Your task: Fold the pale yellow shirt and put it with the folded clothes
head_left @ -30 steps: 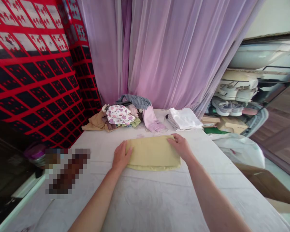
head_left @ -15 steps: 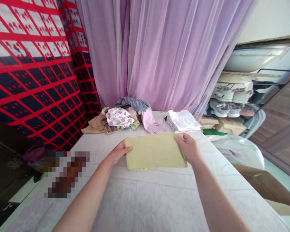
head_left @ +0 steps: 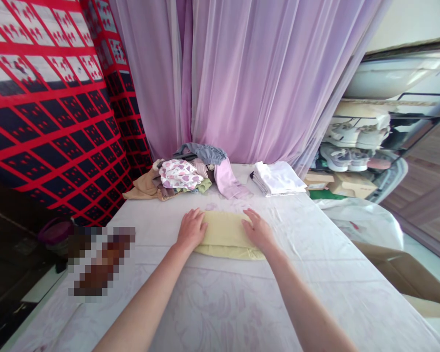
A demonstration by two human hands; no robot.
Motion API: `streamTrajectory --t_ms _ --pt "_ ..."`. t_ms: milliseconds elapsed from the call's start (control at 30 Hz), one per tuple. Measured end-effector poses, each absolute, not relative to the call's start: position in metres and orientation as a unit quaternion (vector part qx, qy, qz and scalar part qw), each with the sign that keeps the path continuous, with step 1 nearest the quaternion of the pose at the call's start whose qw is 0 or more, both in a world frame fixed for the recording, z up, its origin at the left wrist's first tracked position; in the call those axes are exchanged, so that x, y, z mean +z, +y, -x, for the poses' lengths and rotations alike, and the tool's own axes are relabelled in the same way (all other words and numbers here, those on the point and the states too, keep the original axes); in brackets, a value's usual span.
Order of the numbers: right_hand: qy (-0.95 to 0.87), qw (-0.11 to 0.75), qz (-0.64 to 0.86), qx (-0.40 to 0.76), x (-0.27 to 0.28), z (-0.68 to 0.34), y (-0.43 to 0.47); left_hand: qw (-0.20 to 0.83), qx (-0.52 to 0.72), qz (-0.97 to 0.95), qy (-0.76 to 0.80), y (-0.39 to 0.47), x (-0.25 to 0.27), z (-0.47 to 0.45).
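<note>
A folded pale yellow piece of clothing lies on the patterned bed sheet; its exact kind does not show. Its lower layer sticks out along the near edge. My left hand rests on its left end with the palm down and fingers stretched forward. On the opposite end lies my right hand, also palm down, its fingers extended. Neither hand grips the cloth; both press lightly or simply rest on it. The garment's two ends are partly covered by my hands.
Behind sits a loose heap of clothes, with a pink garment trailing from it. A neat stack of folded white clothes stands at the back right. Purple curtains hang behind. Right of the bed are a shoe rack and a cardboard box.
The yellow garment, held up by its two ends before, now lies flat on the bed and looks narrower. My hands have let go of its corners, moved closer together and lie on top.
</note>
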State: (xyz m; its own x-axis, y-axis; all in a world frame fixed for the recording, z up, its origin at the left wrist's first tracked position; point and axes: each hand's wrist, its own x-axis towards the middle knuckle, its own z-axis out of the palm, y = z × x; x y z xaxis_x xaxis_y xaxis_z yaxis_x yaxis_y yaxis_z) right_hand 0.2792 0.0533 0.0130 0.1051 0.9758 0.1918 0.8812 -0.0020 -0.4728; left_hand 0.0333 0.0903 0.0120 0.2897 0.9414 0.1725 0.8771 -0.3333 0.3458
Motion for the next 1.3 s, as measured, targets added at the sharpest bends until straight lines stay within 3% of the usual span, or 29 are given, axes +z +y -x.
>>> streamTrajectory --t_ms 167,300,667,967,1300 --pt "-0.711 0.082 0.693 0.089 0.01 -0.235 0.049 0.057 0.109 -0.823 0.555 0.078 0.008 -0.059" --pt "-0.704 0.045 0.705 0.075 0.001 -0.237 0.039 0.08 0.103 -0.815 0.565 0.075 -0.004 -0.056" --pt "-0.635 0.058 0.769 0.042 -0.014 -0.26 0.021 0.125 0.164 -0.796 0.57 0.078 -0.019 -0.046" --pt "-0.579 0.214 0.785 0.038 -0.024 -0.287 0.005 0.042 0.248 -0.73 0.636 0.067 -0.017 -0.019" --pt "-0.551 0.181 0.814 0.048 -0.034 -0.298 -0.005 0.033 0.225 -0.69 0.687 0.05 -0.007 -0.015"
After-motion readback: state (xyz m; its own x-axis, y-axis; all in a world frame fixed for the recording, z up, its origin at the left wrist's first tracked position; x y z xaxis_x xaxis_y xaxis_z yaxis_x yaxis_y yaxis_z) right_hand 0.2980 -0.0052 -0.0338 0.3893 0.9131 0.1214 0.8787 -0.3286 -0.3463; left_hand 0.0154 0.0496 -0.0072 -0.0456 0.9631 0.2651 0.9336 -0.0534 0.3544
